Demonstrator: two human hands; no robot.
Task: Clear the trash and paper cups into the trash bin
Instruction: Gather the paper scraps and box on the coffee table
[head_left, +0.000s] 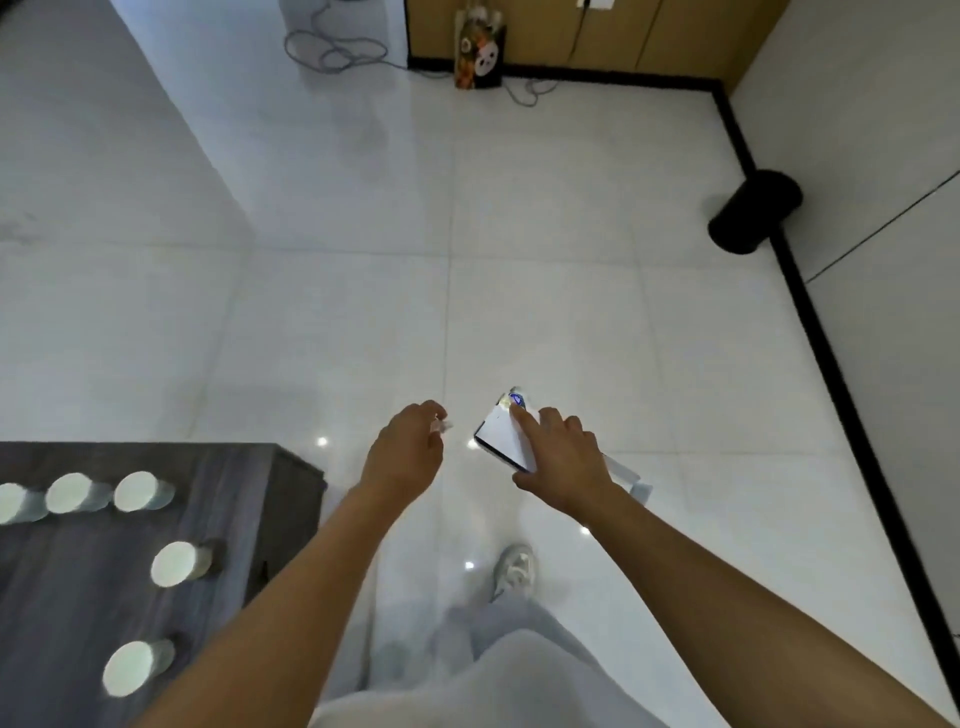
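My right hand (563, 454) grips a flat white carton or folded paper package (504, 434) with a blue mark at its far tip, held out over the floor. My left hand (408, 449) pinches a small crumpled white scrap (444, 426) between its fingertips. The black cylindrical trash bin (756, 210) stands on the floor at the far right, against the wall. Several white paper cups (143, 491) (176, 564) (132, 667) stand on the dark wooden table (244, 499) at the lower left.
White glossy floor tiles (545, 312) stretch between me and the bin. A black baseboard (831, 364) runs along the right wall. A patterned bag (478, 52) and loose cables (337, 52) lie by the wooden cabinet at the back. My shoe (514, 569) shows below.
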